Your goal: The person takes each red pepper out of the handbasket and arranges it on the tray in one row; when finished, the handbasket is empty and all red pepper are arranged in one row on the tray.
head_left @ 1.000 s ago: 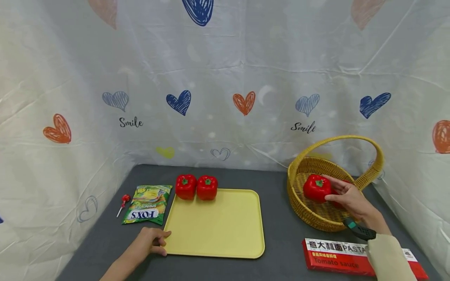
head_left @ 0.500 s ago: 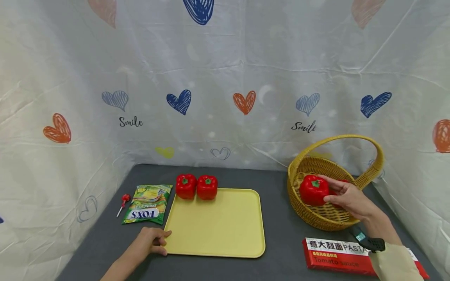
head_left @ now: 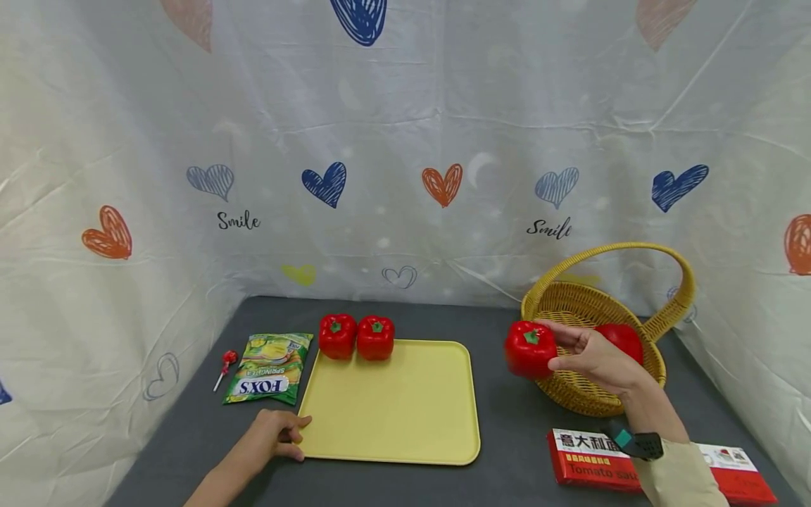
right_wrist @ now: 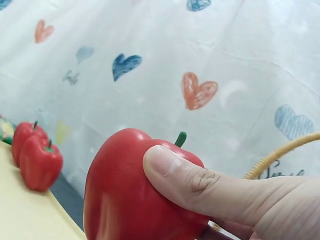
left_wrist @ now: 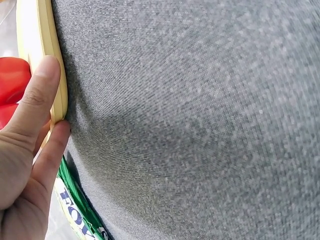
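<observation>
Grey felt-like table, creased heart-print cloth walls. Right hand grips glossy red pepper beside woven basket; left hand pinches smooth yellow tray corner.

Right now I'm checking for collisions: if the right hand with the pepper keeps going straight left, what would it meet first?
Probably the yellow tray: the right hand carries its red pepper over bare table; height is unclear.

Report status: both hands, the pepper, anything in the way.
Right hand grips a red pepper, lifted beside the basket. Left hand holds the tray edge. Nothing in between.
</observation>
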